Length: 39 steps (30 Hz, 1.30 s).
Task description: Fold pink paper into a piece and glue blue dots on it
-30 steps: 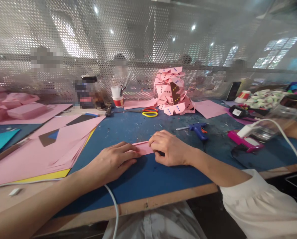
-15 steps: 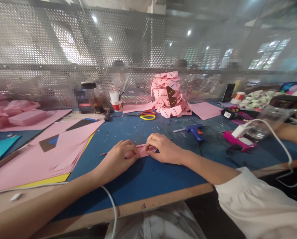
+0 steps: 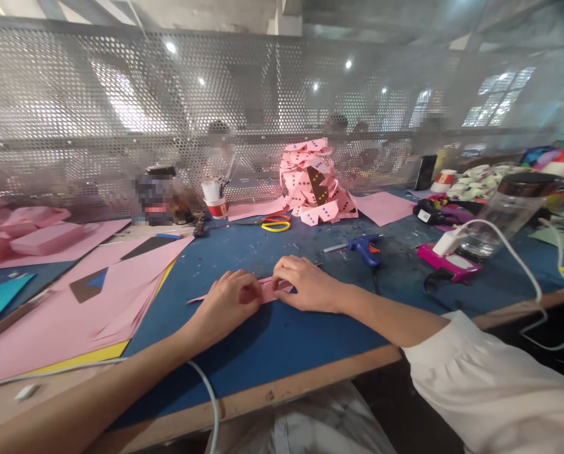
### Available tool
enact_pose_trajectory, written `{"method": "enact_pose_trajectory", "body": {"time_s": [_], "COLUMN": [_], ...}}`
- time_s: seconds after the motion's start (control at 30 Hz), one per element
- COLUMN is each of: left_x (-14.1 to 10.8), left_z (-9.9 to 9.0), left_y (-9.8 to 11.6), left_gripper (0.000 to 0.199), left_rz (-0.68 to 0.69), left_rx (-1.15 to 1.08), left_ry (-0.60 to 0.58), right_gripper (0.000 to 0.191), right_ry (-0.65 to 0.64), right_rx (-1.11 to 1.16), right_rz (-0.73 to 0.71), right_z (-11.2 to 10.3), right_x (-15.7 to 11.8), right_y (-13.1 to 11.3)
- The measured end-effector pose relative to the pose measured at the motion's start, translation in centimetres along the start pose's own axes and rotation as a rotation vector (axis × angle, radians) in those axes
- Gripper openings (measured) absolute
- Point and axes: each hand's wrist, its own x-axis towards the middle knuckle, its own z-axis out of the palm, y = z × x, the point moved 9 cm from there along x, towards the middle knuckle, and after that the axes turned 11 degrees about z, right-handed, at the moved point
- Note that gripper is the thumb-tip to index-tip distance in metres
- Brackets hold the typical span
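Note:
A narrow strip of pink paper (image 3: 271, 292) lies between my hands, low over the blue table mat (image 3: 291, 340). My left hand (image 3: 232, 302) pinches its left part, with thumb and fingers curled together. On the right part, my right hand (image 3: 303, 284) grips the strip between thumb and fingertips. A thin pink end pokes out left of my left hand. The fingers cover much of the strip, so its folds cannot be made out. Beyond the right hand lies a blue glue gun (image 3: 364, 250). Scissors (image 3: 276, 222) with red and yellow handles lie farther back.
Pink paper sheets (image 3: 74, 328) are stacked at left, near folded pink boxes (image 3: 48, 236). A pile of dotted pink paper pieces (image 3: 317, 183) stands at the back. A pink device (image 3: 452, 261), a white cable (image 3: 522, 252) and a clear jar (image 3: 503, 214) are at right.
The view has shifted slightly. My hands keep their hold on the pink strip, the fingers moving only a little. The other person's arm behind the jar at right is gone from view.

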Motion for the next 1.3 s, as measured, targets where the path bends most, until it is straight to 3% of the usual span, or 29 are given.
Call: {"method": "enact_pose_trajectory", "body": {"time_s": [0.43,0.8,1.1,1.3], "left_x": [0.0,-0.6,-0.5,-0.6], "left_z": [-1.1,-1.3,-1.1,-1.2], "left_y": [1.6,0.9,0.7,0.8], "left_gripper": [0.018,0.026,0.012,0.015], "left_rz": [0.053,0.055,0.057,0.065], "left_rx": [-0.101,-0.242,-0.181,-0.221], "left_ry": [-0.057,-0.129,-0.105,-0.115], "right_gripper": [0.011,0.011,0.009,0.01], "right_ry": [-0.021,-0.026,-0.023,-0.029], "right_rx": [-0.012,-0.006,-0.004,-0.002], "right_rz": [0.004,0.002,0.0,0.009], "right_z": [0.0,0.2,0.2,0.2], "right_x": [-0.1,0.0,0.0,0.0], "right_y": [0.1,0.3,0.3,0.4]}}
